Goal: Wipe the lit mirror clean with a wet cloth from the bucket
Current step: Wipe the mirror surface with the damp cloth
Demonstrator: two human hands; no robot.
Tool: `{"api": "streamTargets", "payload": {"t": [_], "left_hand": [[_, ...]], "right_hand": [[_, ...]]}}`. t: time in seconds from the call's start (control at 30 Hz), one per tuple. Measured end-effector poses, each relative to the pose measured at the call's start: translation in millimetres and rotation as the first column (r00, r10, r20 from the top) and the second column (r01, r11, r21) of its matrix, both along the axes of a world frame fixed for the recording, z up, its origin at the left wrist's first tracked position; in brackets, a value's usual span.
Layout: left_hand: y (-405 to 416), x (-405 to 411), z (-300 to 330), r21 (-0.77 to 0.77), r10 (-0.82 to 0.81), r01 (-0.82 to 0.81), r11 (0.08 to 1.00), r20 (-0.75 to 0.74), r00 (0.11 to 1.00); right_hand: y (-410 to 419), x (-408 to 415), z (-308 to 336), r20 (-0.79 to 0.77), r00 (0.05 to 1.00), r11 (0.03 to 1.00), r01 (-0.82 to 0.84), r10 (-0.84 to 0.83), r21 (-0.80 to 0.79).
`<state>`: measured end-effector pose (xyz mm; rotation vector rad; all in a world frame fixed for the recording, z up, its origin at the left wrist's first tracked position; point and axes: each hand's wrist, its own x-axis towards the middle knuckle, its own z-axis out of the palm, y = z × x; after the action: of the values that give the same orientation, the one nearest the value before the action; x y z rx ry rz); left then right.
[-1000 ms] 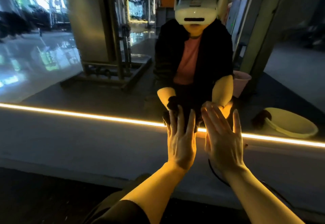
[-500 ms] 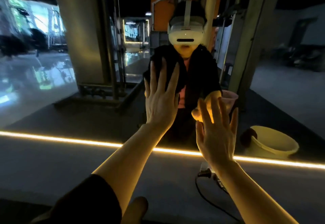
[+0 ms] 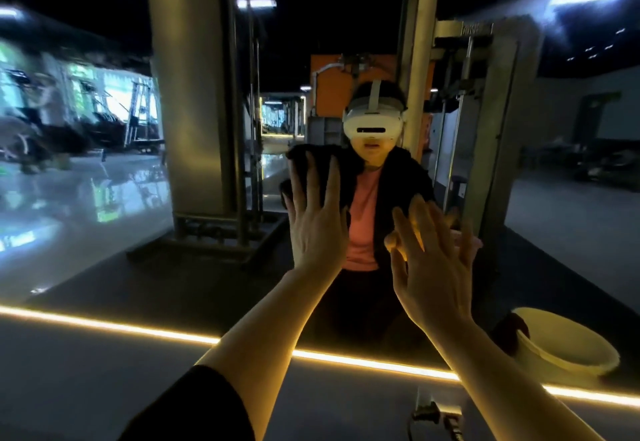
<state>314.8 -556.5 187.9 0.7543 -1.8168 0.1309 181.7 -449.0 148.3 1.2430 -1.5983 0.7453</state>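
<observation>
Dark cloth [image 3: 304, 170] lies under the left hand [image 3: 317, 222], fingers straight and slightly spread, pressing it on the lit mirror [image 3: 104, 198]. Right hand [image 3: 433, 267] is splayed, holding nothing. Wiping seems underway; next, sweep unwiped glass, or re-wet from the bucket [image 3: 568, 347], reflected at lower right.

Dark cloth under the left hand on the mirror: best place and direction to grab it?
Take the cloth by its upper edge above the fingertips, coming from above. The left hand presses it flat against the mirror with straight fingers, covering its middle; only the top and left edges show free.
</observation>
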Motion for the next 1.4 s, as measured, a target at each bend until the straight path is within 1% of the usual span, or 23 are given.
{"api": "streamTargets", "payload": {"t": [0.07, 0.13, 0.2, 0.27, 0.33, 0.37, 0.43, 0.5, 0.57, 0.6, 0.7, 0.77, 0.83, 0.9, 0.97, 1.0, 1.03, 1.1, 1.17, 1.2, 1.27, 1.33, 1.4], "left_hand": [[-5, 10, -30, -0.154, 0.013, 0.013, 0.988, 0.167, 0.986], [-24, 34, -45, -0.215, 0.079, -0.030, 0.976, 0.224, 0.971], [-43, 56, -22, -0.105, 0.134, -0.126, 0.986, 0.075, 0.988], [-50, 68, 26, 0.139, 0.163, -0.144, 0.980, -0.135, 0.977], [-43, 61, 61, 0.210, 0.161, -0.117, 0.971, -0.207, 0.965], [-37, 53, 66, 0.157, 0.129, -0.102, 0.982, -0.171, 0.977], [-25, 34, 53, -0.047, 0.044, -0.043, 0.998, 0.025, 0.999], [-28, 33, 31, -0.264, 0.063, -0.003, 0.965, 0.219, 0.974], [-47, 52, 35, -0.320, 0.107, -0.028, 0.947, 0.229, 0.968], [-53, 63, 45, -0.263, 0.119, -0.074, 0.962, 0.157, 0.980], [-62, 80, 94, 0.125, 0.138, -0.118, 0.985, -0.161, 0.977], [-51, 67, 116, 0.191, 0.169, -0.130, 0.973, -0.203, 0.964], [-33, 42, 114, -0.022, 0.099, -0.100, 0.995, -0.017, 0.995], [-23, 20, 93, -0.321, 0.050, 0.040, 0.946, 0.266, 0.963], [-32, 23, 89, -0.472, 0.089, 0.092, 0.877, 0.346, 0.934], [-40, 31, 96, -0.456, 0.101, 0.052, 0.888, 0.305, 0.947], [-49, 41, 104, -0.369, 0.106, -0.012, 0.930, 0.235, 0.966], [-57, 62, 128, -0.086, 0.108, -0.106, 0.991, 0.018, 0.994], [-55, 65, 152, 0.114, 0.125, -0.107, 0.988, -0.164, 0.979], [-47, 56, 161, 0.145, 0.138, -0.110, 0.983, -0.199, 0.970], [-23, 22, 168, 0.056, 0.130, -0.124, 0.991, -0.130, 0.983], [5, -14, 160, -0.184, 0.062, -0.039, 0.982, 0.120, 0.991], [13, -29, 155, -0.348, 0.053, 0.069, 0.935, 0.329, 0.943]], "right_hand": [[-4, 4, 10, -0.014, 1.000, 1.000, -0.012, 0.012, 0.002], [-6, 4, 18, -0.026, 0.999, 1.000, -0.022, 0.022, 0.018], [-6, 2, 28, -0.059, 0.998, 0.999, -0.022, 0.024, 0.035], [-7, -1, 40, -0.091, 0.996, 0.999, -0.004, 0.007, 0.037], [-11, 0, 54, -0.111, 0.994, 1.000, 0.005, -0.003, 0.020], [-14, 1, 60, -0.118, 0.993, 1.000, 0.003, -0.002, 0.010], [-19, 5, 72, -0.134, 0.991, 1.000, -0.003, 0.001, -0.015], [-22, 6, 79, -0.164, 0.986, 1.000, 0.002, -0.006, -0.023], [-22, 3, 87, -0.188, 0.982, 0.999, 0.018, -0.023, -0.027], [-22, -1, 92, -0.191, 0.981, 0.999, 0.029, -0.034, -0.030], [-19, -5, 105, -0.199, 0.978, 0.998, 0.054, -0.059, -0.028], [-19, -3, 111, -0.207, 0.975, 0.997, 0.078, -0.079, -0.011], [-19, 1, 115, -0.208, 0.974, 0.996, 0.088, -0.085, 0.007], [-16, 1, 118, -0.217, 0.972, 0.995, 0.093, -0.085, 0.025], [-11, -2, 122, -0.244, 0.966, 0.994, 0.100, -0.086, 0.046], [-7, -4, 126, -0.251, 0.963, 0.993, 0.110, -0.093, 0.053], [-3, -6, 130, -0.250, 0.962, 0.990, 0.127, -0.109, 0.056], [3, -11, 141, -0.230, 0.961, 0.983, 0.172, -0.155, 0.057], [7, -16, 154, -0.215, 0.959, 0.978, 0.199, -0.182, 0.058], [8, -17, 160, -0.214, 0.959, 0.977, 0.205, -0.187, 0.063], [7, -18, 171, -0.232, 0.956, 0.977, 0.199, -0.177, 0.072], [6, -20, 179, -0.263, 0.951, 0.978, 0.191, -0.163, 0.086], [9, -28, 184, -0.292, 0.943, 0.977, 0.194, -0.162, 0.086]]}}
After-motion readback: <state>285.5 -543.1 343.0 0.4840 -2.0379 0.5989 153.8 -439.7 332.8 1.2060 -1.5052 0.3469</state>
